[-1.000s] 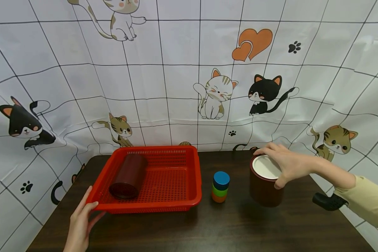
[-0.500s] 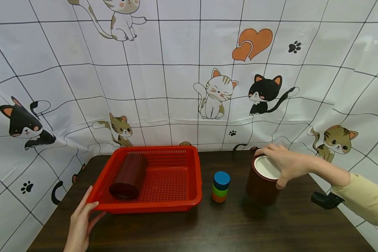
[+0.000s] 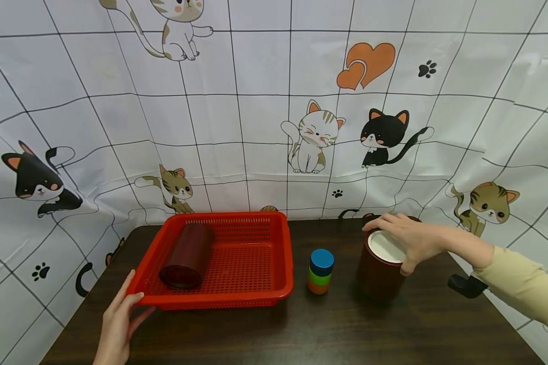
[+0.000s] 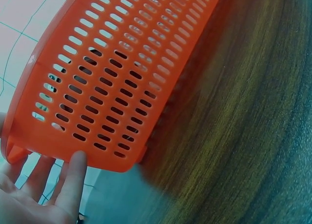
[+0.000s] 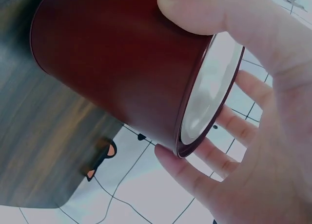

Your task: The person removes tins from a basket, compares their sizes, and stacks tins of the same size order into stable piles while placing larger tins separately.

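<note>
Around 4 o'clock, the brown canister (image 3: pixel 378 279) has tipped slightly, its base swinging a touch toward 9 over the last second, and the right hand (image 3: pixel 410 242), spread pretty wide, grips its rim. So it's still in hand, outside the red basket (image 3: pixel 242 300) at 7 (can't tell if it's touching the table (image 3: pixel 301 334)), while the left hand (image 3: pixel 117 317), only partly open, pinches that basket's 8 o'clock corner.
</note>
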Tool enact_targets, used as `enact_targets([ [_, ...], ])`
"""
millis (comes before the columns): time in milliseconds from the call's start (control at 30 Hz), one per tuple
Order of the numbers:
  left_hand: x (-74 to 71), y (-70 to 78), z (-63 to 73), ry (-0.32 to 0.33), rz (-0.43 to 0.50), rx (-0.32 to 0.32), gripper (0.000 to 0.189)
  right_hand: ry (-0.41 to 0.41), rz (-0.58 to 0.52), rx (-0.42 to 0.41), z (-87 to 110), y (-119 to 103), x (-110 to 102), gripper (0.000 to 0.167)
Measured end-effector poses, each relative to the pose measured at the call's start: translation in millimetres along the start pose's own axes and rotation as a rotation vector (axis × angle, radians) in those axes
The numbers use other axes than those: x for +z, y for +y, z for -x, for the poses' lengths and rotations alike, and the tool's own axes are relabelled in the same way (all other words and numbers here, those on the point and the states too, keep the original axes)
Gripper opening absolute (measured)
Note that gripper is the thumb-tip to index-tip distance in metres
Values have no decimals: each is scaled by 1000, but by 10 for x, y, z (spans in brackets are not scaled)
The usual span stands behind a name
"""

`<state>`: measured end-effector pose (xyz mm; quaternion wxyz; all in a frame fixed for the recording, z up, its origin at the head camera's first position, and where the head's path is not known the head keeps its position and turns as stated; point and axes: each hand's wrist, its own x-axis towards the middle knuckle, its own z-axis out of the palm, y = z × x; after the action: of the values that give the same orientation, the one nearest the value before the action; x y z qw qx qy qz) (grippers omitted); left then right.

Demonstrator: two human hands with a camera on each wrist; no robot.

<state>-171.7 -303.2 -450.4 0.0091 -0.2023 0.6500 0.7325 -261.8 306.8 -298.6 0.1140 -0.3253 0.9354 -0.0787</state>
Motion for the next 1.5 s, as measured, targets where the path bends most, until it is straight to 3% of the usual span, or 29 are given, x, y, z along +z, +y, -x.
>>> enact_targets([
  [800,27,12,23,14,-4,5,59,-61,47,-26,-183,-77,102,104],
  [1500,24,19,12,7,-2,-6,59,-108,11,-17,-311,-104,153,104],
])
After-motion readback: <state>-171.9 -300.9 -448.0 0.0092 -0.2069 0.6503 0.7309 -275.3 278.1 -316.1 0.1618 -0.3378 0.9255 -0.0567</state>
